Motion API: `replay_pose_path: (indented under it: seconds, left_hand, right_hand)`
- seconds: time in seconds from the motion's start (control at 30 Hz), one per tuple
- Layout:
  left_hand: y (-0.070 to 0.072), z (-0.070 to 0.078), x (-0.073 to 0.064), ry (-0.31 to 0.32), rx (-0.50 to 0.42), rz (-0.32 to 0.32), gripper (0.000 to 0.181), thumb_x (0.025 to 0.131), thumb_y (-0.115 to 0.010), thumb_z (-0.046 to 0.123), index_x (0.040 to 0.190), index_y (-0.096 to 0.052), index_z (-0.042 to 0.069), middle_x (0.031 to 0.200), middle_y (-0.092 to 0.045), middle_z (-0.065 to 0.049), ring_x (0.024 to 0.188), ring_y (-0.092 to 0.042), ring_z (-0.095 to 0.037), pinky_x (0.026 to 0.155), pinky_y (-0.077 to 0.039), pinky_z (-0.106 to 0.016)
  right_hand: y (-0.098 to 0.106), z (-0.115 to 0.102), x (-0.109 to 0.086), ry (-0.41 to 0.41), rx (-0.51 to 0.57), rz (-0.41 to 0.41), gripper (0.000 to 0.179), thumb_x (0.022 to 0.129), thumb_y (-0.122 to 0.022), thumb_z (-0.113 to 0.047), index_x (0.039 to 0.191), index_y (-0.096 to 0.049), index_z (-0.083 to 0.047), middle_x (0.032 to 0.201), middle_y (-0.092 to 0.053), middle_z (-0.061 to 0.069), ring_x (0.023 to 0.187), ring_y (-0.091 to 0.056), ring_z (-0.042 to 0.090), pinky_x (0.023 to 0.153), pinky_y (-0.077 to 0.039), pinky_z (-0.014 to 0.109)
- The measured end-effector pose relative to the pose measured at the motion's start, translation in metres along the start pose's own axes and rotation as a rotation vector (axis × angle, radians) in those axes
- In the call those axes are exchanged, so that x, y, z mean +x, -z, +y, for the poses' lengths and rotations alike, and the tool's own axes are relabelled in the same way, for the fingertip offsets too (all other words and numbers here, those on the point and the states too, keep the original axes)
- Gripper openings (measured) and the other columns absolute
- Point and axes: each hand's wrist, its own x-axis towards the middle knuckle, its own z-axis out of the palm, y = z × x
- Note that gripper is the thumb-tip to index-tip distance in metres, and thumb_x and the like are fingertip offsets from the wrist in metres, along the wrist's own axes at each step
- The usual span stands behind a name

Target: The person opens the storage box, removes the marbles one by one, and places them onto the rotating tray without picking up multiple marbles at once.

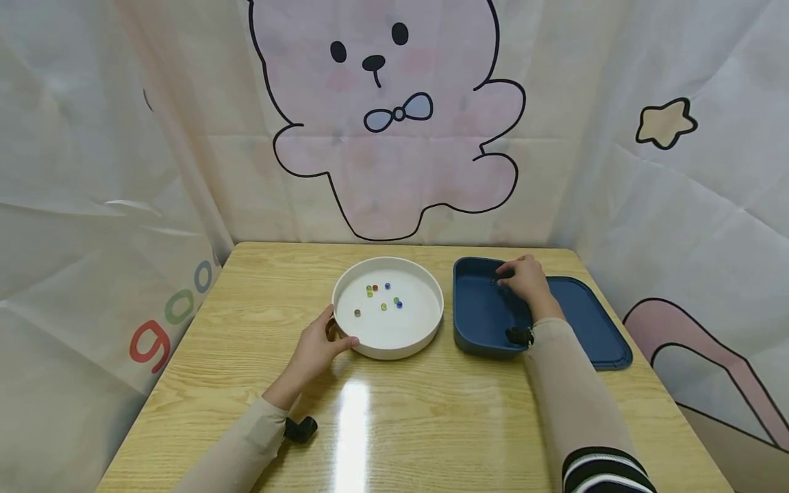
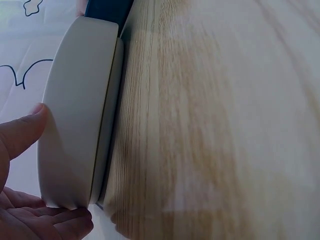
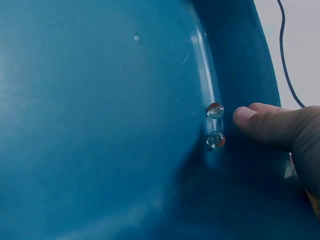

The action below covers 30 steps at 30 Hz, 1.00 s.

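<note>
A round white dish (image 1: 394,339) with a low wall sits on the table, with several small coloured marbles (image 1: 383,307) scattered over its floor. My left hand (image 1: 317,347) holds the dish at its near left side, thumb at the rim and fingers against the outer wall. The right hand (image 1: 527,282) reaches over the far right part of a deep blue box (image 1: 474,329). In the right wrist view, two clear marbles (image 3: 215,140) with reddish streaks lie along the box's inner edge. The thumb (image 3: 257,122) and a finger behind it are just beside them, with nothing visible between.
A blue lid (image 1: 594,335) lies flat to the right of the box, partly behind the right forearm. Everything stands on a light wood table (image 1: 407,424). Printed cloth (image 1: 394,171) hangs behind it and on both sides.
</note>
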Motion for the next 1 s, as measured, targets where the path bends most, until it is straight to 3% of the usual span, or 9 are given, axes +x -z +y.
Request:
replay_pose_path:
  seconds: [0.2,0.67,1.0]
  left_hand:
    - [-0.001,-0.002,0.001,0.010,-0.002,-0.001,0.095,0.085,-0.086,0.026,0.162,-0.031,0.012,0.164,-0.036,-0.015,0.148,-0.039,-0.036,0.120,-0.036,-0.051]
    - [0.004,0.005,0.005,0.013,0.003,0.003,0.096,0.088,-0.084,0.023,0.163,-0.025,0.007,0.165,-0.032,-0.019,0.150,-0.035,-0.037,0.122,-0.032,-0.051]
    - [0.001,-0.002,0.004,0.014,0.005,-0.003,0.096,0.087,-0.084,0.024,0.163,-0.027,0.008,0.164,-0.034,-0.018,0.149,-0.037,-0.037,0.122,-0.033,-0.051]
  right_hand:
    - [-0.001,-0.001,0.000,-0.037,-0.031,-0.053,0.026,0.092,-0.077,-0.014,0.118,-0.077,-0.009,0.140,-0.041,0.031,0.129,-0.038,0.053,0.105,-0.038,0.068]
    - [0.003,-0.014,0.006,-0.089,-0.103,-0.092,0.021,0.092,-0.073,-0.006,0.113,-0.077,-0.004,0.135,-0.043,0.031,0.124,-0.040,0.055,0.100,-0.043,0.067]
    - [-0.004,-0.013,-0.001,-0.102,-0.148,-0.104,0.013,0.095,-0.072,-0.009,0.105,-0.078,-0.005,0.131,-0.044,0.029,0.120,-0.042,0.052,0.096,-0.045,0.065]
